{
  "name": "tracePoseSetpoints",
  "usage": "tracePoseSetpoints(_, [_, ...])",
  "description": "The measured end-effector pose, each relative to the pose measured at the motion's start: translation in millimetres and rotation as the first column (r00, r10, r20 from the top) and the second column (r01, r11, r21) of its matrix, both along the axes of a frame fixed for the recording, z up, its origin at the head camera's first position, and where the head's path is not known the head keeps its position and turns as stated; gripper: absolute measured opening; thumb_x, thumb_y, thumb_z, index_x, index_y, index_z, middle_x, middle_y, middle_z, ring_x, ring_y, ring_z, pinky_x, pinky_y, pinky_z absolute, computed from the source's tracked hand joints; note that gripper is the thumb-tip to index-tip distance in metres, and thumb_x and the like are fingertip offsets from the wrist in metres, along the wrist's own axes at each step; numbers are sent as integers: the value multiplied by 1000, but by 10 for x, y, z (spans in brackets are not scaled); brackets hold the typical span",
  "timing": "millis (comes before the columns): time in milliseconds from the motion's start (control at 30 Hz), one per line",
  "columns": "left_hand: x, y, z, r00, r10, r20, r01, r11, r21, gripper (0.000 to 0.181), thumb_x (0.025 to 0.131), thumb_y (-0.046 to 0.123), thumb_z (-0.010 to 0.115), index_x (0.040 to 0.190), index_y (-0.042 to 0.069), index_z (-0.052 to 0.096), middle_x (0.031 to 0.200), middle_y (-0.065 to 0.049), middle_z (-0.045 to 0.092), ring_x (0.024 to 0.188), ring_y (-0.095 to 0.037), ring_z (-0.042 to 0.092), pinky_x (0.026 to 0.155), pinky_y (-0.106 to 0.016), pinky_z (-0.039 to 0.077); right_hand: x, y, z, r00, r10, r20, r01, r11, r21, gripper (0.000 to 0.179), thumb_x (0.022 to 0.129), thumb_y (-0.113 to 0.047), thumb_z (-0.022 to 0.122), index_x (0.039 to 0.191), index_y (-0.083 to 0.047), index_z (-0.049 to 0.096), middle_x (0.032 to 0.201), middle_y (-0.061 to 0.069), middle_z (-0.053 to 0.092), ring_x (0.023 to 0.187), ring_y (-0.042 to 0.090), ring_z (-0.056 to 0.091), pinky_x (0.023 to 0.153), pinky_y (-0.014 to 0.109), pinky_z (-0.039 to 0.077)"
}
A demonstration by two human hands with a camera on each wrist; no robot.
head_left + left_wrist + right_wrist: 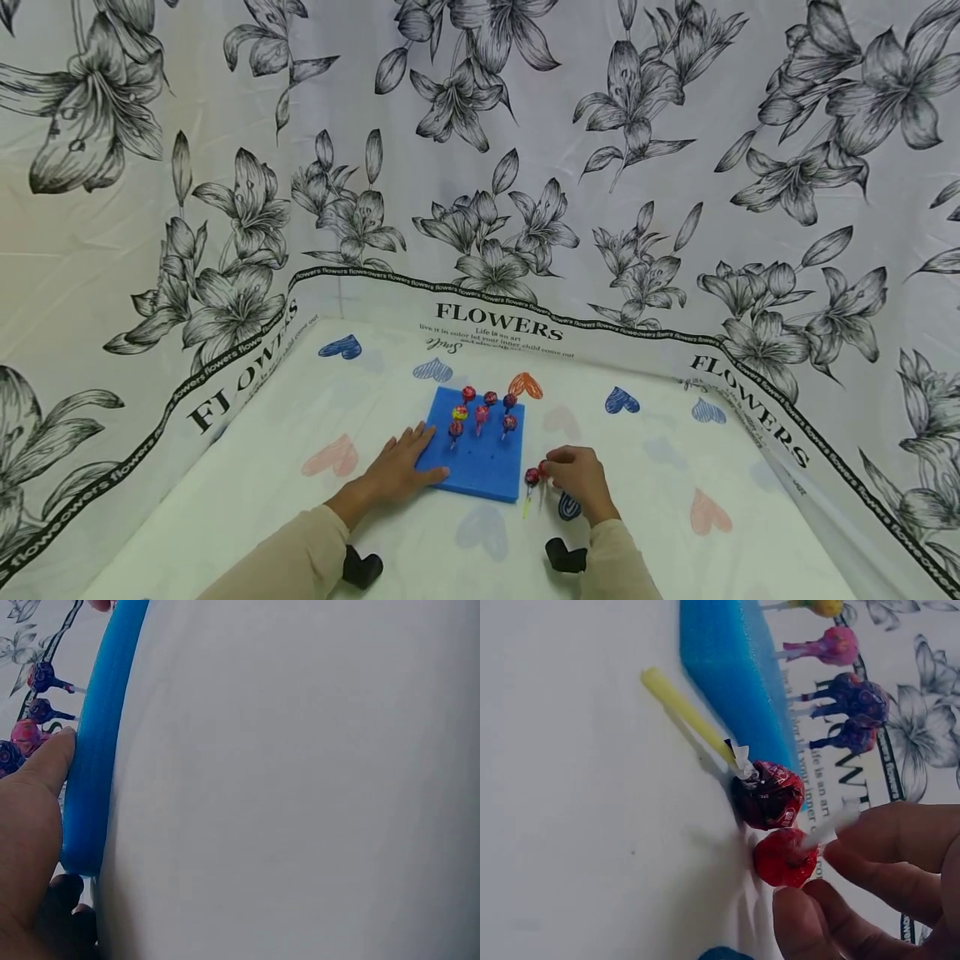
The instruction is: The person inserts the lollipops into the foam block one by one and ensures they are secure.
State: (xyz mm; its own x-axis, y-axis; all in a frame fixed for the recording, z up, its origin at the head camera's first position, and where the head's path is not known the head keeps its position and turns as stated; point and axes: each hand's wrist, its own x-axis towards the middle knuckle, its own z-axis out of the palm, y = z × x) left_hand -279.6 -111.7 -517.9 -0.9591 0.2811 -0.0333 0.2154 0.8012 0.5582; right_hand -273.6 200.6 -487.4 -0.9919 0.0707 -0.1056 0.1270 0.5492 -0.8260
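A blue foam block (480, 485) lies on the table with several wrapped lollipops (482, 415) standing upright in its far part. My left hand (393, 471) rests with spread fingers on the block's left edge; the left wrist view shows a finger (56, 761) along the block's side. Right of the block, my right hand (583, 482) pinches a red lollipop (784, 857) between thumb and fingers. Its white stick (832, 825) shows beside the fingertips. Close by, a dark red lollipop (772, 796) with a yellow stick lies on the table.
A white cloth with printed hearts (480, 533) covers the table. Behind it and at the sides hangs a flower-printed curtain (495, 208). Small holes (491, 457) show in the near part of the block. Black pieces (566, 556) sit at both wrists.
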Motion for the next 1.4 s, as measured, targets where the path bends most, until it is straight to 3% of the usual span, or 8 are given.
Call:
tracePoseSetpoints(333, [23, 5, -31, 1000, -12, 2, 12, 1000, -1, 90, 86, 61, 60, 152, 10, 29, 157, -15, 21, 143, -38, 12, 112, -55, 4, -86, -53, -34, 999, 0, 41, -6, 990, 142, 20, 87, -14, 71, 100, 2, 70, 78, 4, 65, 67, 18, 58, 62, 31, 53])
tracePoseSetpoints(533, [13, 6, -19, 1000, -13, 5, 13, 1000, -6, 91, 85, 62, 60, 153, 10, 29, 157, -15, 21, 143, -38, 11, 112, -55, 4, -132, -51, -38, 999, -9, 47, 0, 981, 193, 13, 85, -14, 72, 88, -2, 70, 72, 4, 62, 64, 19, 58, 59, 31, 51])
tracePoseSetpoints(633, [0, 8, -5, 1000, -15, 4, 15, 1000, -8, 91, 86, 62, 60, 153, 9, 29, 157, -14, 20, 143, -39, 11, 112, -55, 4, -136, -16, -16, 999, -34, 33, 29, 989, 147, 13, 84, -13, 70, 90, -1, 70, 75, 5, 63, 67, 20, 58, 60, 32, 52])
tracePoseSetpoints(767, [-21, 11, 42, 1000, -17, 1, 17, 1000, -19, 90, 86, 61, 60, 153, 10, 27, 158, -14, 19, 143, -38, 11, 113, -54, 4, -121, 23, 77, 995, -96, -17, 96, 995, 12, 26, 87, -15, 65, 105, 3, 70, 86, 7, 67, 75, 21, 61, 70, 36, 55])
tracePoseSetpoints(967, [-37, -1, 70, 1000, -20, -3, 20, 1000, -24, 90, 87, 61, 59, 153, 9, 27, 157, -15, 20, 143, -39, 11, 112, -55, 4, -108, 15, 253, 981, -165, -102, 146, 974, -176, 27, 91, -16, 61, 109, 2, 70, 95, 10, 69, 84, 22, 65, 84, 41, 53])
tracePoseSetpoints(1167, [-41, -4, 72, 1000, -23, -2, 23, 999, -22, 90, 87, 61, 59, 153, 9, 26, 158, -14, 19, 143, -38, 10, 113, -54, 4, -64, -72, 460, 964, -158, -213, 90, 950, -298, 20, 90, -15, 66, 108, -6, 72, 100, 9, 69, 95, 25, 65, 93, 46, 47])
tracePoseSetpoints(1400, [-20, -22, 34, 1000, -28, 14, 28, 1000, 3, 90, 87, 60, 59, 153, 8, 27, 157, -16, 20, 143, -40, 11, 112, -56, 4, -27, -341, 601, 910, -121, -398, -41, 926, -375, 19, 90, -11, 69, 108, -7, 73, 102, 7, 69, 97, 23, 64, 87, 33, 52])
